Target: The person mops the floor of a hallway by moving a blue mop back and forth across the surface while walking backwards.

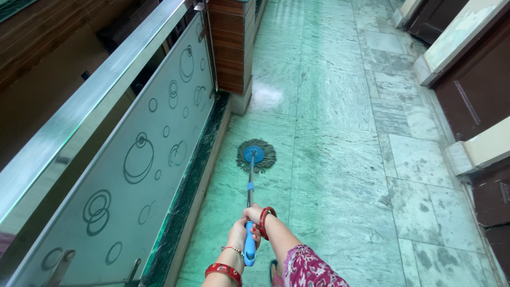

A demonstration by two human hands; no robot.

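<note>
A spin mop (256,155) with a round grey string head and a blue hub rests on the green marble floor (340,159). Its metal pole runs back toward me and ends in a blue handle (249,248). My right hand (254,214) grips the pole higher up, a red bangle on that wrist. My left hand (237,234) wraps the blue handle just behind it, with red bangles on the forearm. The mop head lies close to the base of the railing.
A frosted glass railing (143,159) with circle patterns and a steel handrail (90,101) runs along the left. A wooden pillar (232,48) stands ahead on the left. Dark wooden doors (478,90) with pale frames line the right side.
</note>
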